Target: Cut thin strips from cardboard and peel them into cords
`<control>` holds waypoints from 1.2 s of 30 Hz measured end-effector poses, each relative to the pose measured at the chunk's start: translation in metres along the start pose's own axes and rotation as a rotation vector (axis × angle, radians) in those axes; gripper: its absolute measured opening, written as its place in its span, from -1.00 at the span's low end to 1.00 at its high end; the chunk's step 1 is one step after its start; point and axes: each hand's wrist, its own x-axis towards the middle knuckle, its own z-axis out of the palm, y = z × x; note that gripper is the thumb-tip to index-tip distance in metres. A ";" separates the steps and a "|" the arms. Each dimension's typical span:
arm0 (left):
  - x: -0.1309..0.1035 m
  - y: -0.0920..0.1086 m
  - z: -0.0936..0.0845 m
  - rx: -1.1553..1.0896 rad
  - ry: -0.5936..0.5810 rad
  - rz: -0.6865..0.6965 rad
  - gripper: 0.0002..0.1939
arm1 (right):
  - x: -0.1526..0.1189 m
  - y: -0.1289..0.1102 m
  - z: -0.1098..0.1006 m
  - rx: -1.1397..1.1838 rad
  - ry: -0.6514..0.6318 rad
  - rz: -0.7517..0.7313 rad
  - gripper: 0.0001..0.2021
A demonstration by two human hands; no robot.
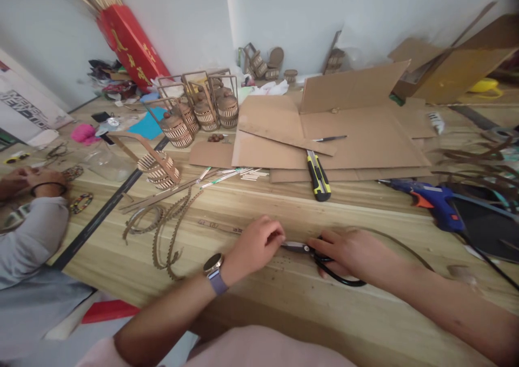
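Note:
My right hand (344, 253) is wrapped round the black handles of a pair of scissors (295, 246), whose blades point left along the table. My left hand (259, 242), with a watch on its wrist, is closed in a pinch at the blade tips. A narrow brown cardboard strip (219, 226) with printed marks runs in under this hand; the fingers hide its end. Small dark scraps lie on the wood below the blades. To the left are several curled strips (156, 232) with notched edges. A thin strip (393, 237) curves out beyond my right hand.
A yellow-black utility knife (318, 178) touches the cardboard sheets (357, 140). A blue glue gun (438, 202) lies to the right. Small handled baskets (160, 169) stand at the back left. Another person's hands (36, 180) are at the far left, beyond a black strip across the table.

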 end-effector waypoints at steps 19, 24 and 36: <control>0.003 -0.010 -0.030 -0.016 0.238 -0.020 -0.75 | -0.049 0.058 -0.006 0.056 0.158 0.327 -0.61; 0.023 -0.011 -0.031 0.075 0.274 0.044 -0.73 | -0.048 0.030 -0.008 0.061 0.091 0.193 -0.61; 0.027 -0.015 -0.025 0.345 0.049 0.117 -0.67 | -0.034 0.049 0.011 -0.077 0.172 0.280 -0.66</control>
